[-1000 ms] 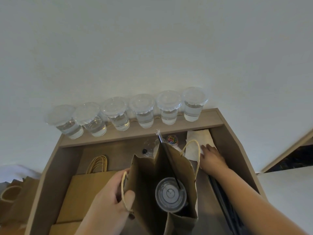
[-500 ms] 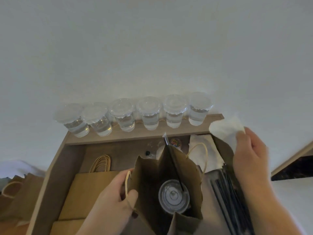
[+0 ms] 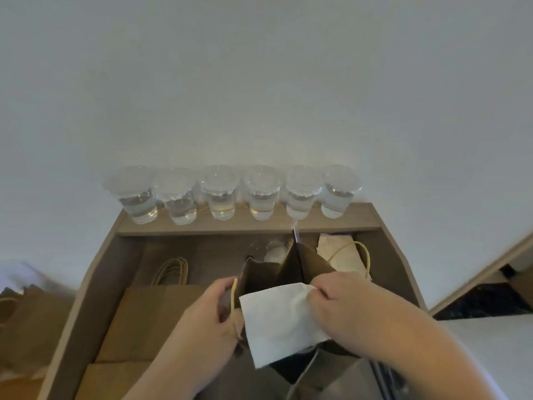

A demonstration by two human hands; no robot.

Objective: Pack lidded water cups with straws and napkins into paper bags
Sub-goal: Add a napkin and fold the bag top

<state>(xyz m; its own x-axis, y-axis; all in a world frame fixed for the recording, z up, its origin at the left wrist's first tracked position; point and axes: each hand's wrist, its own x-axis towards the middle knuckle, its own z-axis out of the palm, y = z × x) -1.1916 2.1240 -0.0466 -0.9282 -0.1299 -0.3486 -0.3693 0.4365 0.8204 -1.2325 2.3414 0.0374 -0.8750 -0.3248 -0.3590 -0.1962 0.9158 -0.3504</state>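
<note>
My right hand pinches the napkin at its right corner, fingers curled. The napkin spreads over the open mouth of the bag. My left hand grips the bag's left rim and handle.

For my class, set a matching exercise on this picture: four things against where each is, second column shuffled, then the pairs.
1 napkin
2 open paper bag
3 lidded water cups
4 flat paper bags

A in a row on the ledge
B lying left of the open paper bag
C pinched by the right hand
D gripped at its edge by the left hand

Pairs: 1-C, 2-D, 3-A, 4-B
</note>
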